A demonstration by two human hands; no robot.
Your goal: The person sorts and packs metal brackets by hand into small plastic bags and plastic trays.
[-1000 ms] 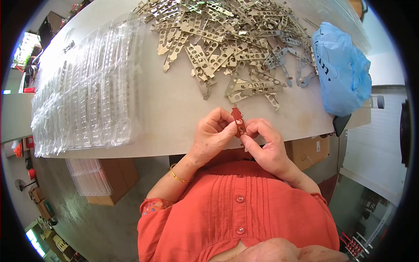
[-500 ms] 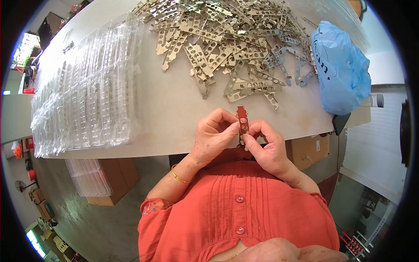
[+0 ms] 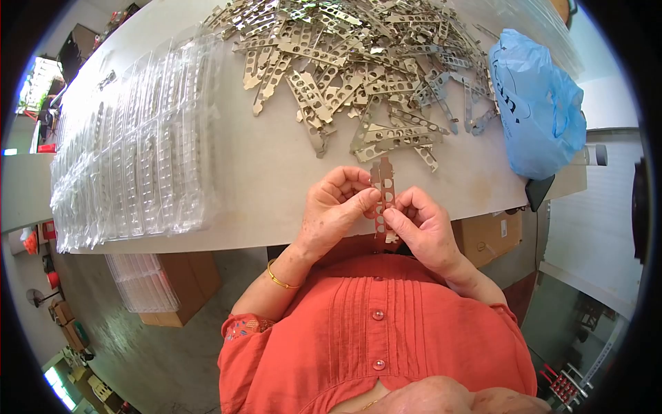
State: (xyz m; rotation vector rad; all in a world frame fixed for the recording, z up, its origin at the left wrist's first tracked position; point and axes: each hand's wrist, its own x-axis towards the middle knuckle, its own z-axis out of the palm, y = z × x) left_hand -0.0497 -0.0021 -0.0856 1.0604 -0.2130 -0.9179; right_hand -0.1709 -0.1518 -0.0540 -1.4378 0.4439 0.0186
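"Metal strips (image 3: 383,196), where are they?"

"Up in both hands, just over the near edge of the table (image 3: 262,179), close to the red shirt. It looks like two thin pieces with round holes. They are pressed side by side and stand up and down."

"How are the hands holding them?"

"The left hand (image 3: 338,214) has a tight, narrow grip. Its thumb and fingertips pinch the metal strips from 9 o'clock. The right hand (image 3: 424,231) pinches them from 3 o'clock, a bit lower down. Both grips are closed on them."

"How do you do this bit well?"

"I think you pinch the flat sides, not the thin edges, because those may be sharp. Line the holes up so one piece sits even with the other. Hold them over the table, so a dropped one lands there and not on the floor."

"What else is around?"

"A big messy pile of strips (image 3: 358,55) lies at 12 o'clock. Its nearest pieces are just past the fingers. Clear plastic trays (image 3: 138,145) lie in rows at 10 o'clock. A blue bag (image 3: 538,103) sits at 2 o'clock, right beside the pile. A cardboard box (image 3: 486,238) stands under the table at 3 o'clock."

"Is anything in the way?"

"Not much. The pile is the closest thing, and a long reach could snag its loose pieces. The trays are well apart from the hands."
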